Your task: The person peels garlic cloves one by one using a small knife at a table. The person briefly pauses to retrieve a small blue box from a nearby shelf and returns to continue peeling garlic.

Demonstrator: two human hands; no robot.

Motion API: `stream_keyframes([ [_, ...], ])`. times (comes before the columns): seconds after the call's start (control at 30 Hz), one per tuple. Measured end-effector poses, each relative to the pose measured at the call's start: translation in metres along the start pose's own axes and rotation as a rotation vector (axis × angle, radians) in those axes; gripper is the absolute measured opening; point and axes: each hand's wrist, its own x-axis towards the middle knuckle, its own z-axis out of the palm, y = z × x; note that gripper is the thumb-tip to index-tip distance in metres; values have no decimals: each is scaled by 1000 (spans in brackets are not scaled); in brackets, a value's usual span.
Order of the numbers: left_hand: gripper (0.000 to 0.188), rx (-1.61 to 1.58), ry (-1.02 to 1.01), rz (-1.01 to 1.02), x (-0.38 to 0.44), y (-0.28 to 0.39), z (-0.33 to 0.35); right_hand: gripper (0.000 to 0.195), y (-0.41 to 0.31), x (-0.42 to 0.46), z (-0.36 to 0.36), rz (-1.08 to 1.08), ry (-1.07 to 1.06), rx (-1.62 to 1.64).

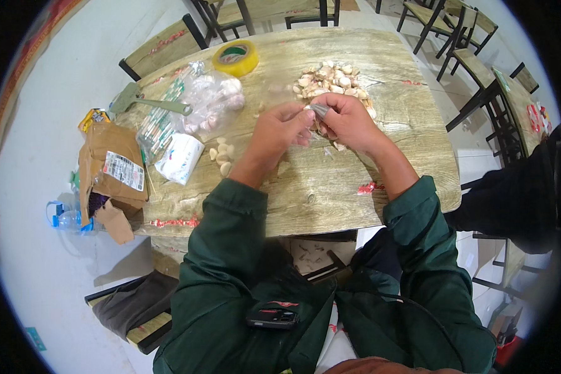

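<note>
My left hand and my right hand meet over the wood-patterned table. The fingers of my right hand are closed on a small knife blade; its handle is hidden. At my left fingertips is a small pale piece, apparently a garlic clove, mostly covered by the fingers. Just beyond the hands lies a heap of unpeeled garlic cloves, with bits of skin near my right hand. Several peeled garlic cloves lie in a small group left of my left forearm.
Left on the table are a bag of garlic bulbs, a green fly swatter, a tissue pack and an open cardboard box. A yellow tape roll lies farther back. At the right edge, a person's dark sleeve shows.
</note>
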Motion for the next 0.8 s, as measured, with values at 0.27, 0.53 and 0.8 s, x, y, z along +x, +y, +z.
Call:
stream_keyframes([
  [0.27,21,-185,-29,-3,1,-2,-3,16,1,0,6,18,19,99],
  [0.53,28,-372,-128,28,3,-3,-9,16,-7,-2,1,98,-23,349],
  [0.8,29,-383,-113,-22,1,5,-8,16,-6,0,-3,106,-56,449],
])
